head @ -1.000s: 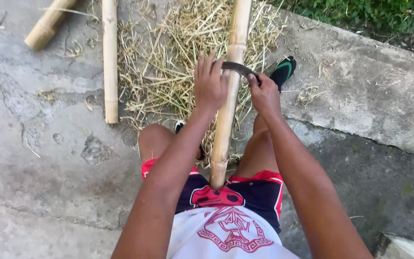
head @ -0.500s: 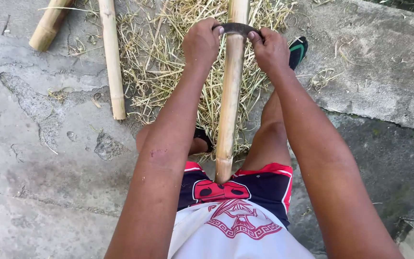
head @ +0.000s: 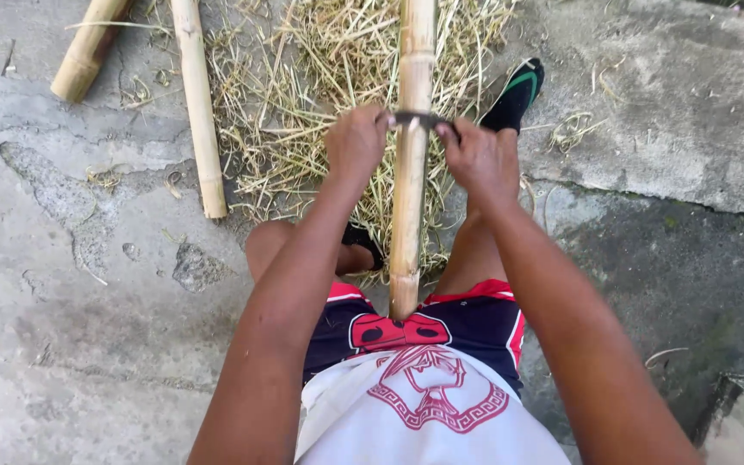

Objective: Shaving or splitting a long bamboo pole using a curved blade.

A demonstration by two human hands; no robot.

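A long pale bamboo pole (head: 410, 181) runs away from me between my knees, its near end resting against my shorts. Across it lies a dark curved metal blade (head: 415, 119). My left hand (head: 356, 140) grips the blade's left end and my right hand (head: 474, 155) grips its right end, both fists closed, one on either side of the pole. A pile of dry straw-like shavings (head: 320, 103) lies under and around the pole.
Two more bamboo poles lie on the concrete to the left, a thin one (head: 198, 103) and a thicker one (head: 88, 47) at the top left corner. My foot in a dark sandal (head: 514, 93) rests right of the pole. Cracked concrete lies all around.
Both hands and the blade slid along the pole, first away from me, then back toward me. The pole stayed between my knees.
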